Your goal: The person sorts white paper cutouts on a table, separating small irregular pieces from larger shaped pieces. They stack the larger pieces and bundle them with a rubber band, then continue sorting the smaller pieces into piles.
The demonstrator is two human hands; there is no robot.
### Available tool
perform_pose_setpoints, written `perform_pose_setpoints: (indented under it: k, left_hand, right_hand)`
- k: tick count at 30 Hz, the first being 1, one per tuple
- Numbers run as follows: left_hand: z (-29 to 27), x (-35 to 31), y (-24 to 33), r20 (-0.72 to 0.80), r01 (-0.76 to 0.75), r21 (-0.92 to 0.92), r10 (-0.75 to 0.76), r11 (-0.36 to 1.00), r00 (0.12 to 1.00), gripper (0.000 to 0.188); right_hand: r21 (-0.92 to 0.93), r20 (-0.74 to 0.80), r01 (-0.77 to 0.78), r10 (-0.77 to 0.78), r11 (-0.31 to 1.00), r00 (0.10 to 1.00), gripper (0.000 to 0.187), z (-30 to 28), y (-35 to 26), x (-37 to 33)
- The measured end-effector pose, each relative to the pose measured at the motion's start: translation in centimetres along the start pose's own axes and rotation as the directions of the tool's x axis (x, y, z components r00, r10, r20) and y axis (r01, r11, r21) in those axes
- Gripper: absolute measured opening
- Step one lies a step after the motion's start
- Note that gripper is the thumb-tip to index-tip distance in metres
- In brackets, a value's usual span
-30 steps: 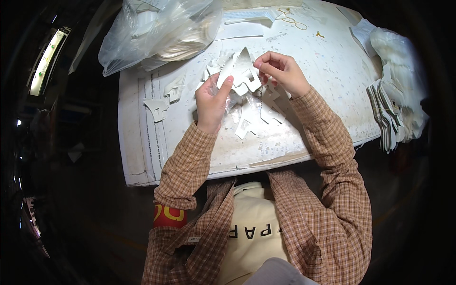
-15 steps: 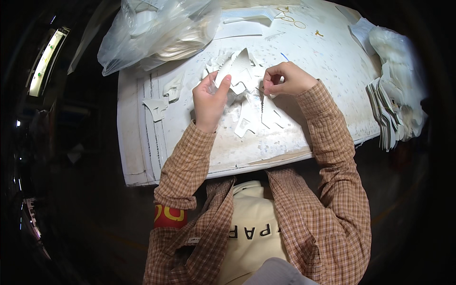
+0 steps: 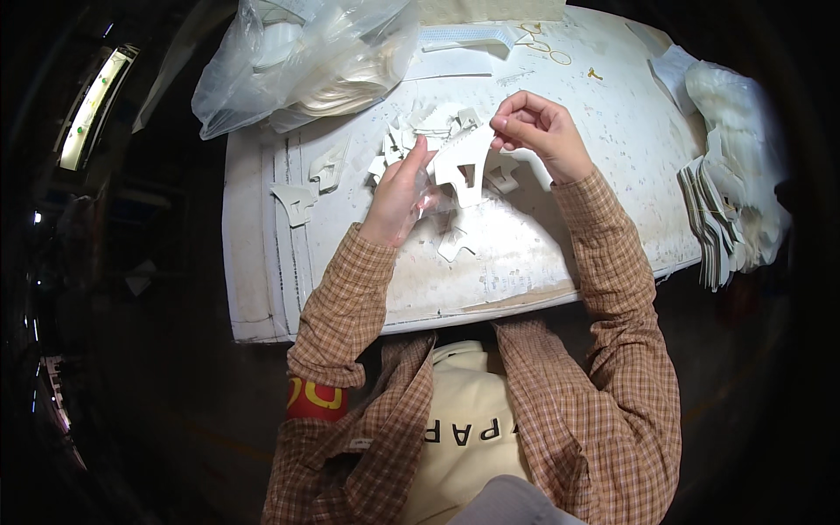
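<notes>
My right hand (image 3: 544,133) pinches the upper right corner of a flat white die-cut piece (image 3: 447,170), which hangs tilted over the table and has a notched edge and a cut-out window. Beside the piece's left edge is my left hand (image 3: 394,201), thumb raised. Crinkled clear plastic film (image 3: 427,194) lies in its partly hidden fingers; whether this hand also touches the piece I cannot tell. Behind the hands sits a loose heap of similar white pieces (image 3: 444,118). A small white piece (image 3: 455,245) lies nearer me.
Two more white pieces lie at the left, one being a notched piece (image 3: 294,203). A clear plastic bag (image 3: 254,79) of stacked pale sheets stands far left. Banded white stacks (image 3: 710,214) sit at the table's right edge. A blue mask (image 3: 468,37) and yellow rubber bands (image 3: 560,59) lie at the back.
The white piece has passed from my left thumb to my right fingers, and my right hand has moved up and away. My left hand has lowered slightly. Pieces in front have shifted.
</notes>
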State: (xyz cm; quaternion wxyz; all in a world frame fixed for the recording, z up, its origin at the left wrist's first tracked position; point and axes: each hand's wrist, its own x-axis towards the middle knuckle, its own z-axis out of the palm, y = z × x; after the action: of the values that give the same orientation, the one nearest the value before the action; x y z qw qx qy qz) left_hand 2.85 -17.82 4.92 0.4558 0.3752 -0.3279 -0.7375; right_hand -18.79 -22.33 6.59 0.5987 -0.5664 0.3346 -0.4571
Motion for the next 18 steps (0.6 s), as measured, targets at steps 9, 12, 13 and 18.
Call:
perform_pose_setpoints:
  k: [9, 12, 13, 18]
  left_hand:
    - [-0.6, -0.4, -0.3, 0.093, -0.113, 0.345, 0.086, 0.932, 0.992, 0.034]
    - [-0.9, -0.3, -0.6, 0.136, -0.157, 0.328, 0.118, 0.932, 0.984, 0.034]
    - [-1.2, -0.2, -0.5, 0.110, -0.144, 0.406, 0.108, 0.902, 0.988, 0.031]
    - [-4.9, 0.3, 2.6, 0.005, -0.336, 0.799, 0.554, 0.498, 0.833, 0.022]
  right_hand:
    - [-0.216, -0.113, 0.036, -0.062, 0.976, 0.992, 0.013, 1.6, 1.3, 0.0]
    - [-0.238, -0.081, 0.014, -0.035, 0.971, 0.996, 0.017, 1.8, 1.6, -0.1]
    - [-0.161, -0.050, -0.026, 0.018, 0.987, 0.999, 0.018, 1.9, 1.7, -0.2]
    - [-0.201, -0.099, -0.049, 0.030, 0.978, 0.995, 0.022, 2.0, 1.6, -0.3]
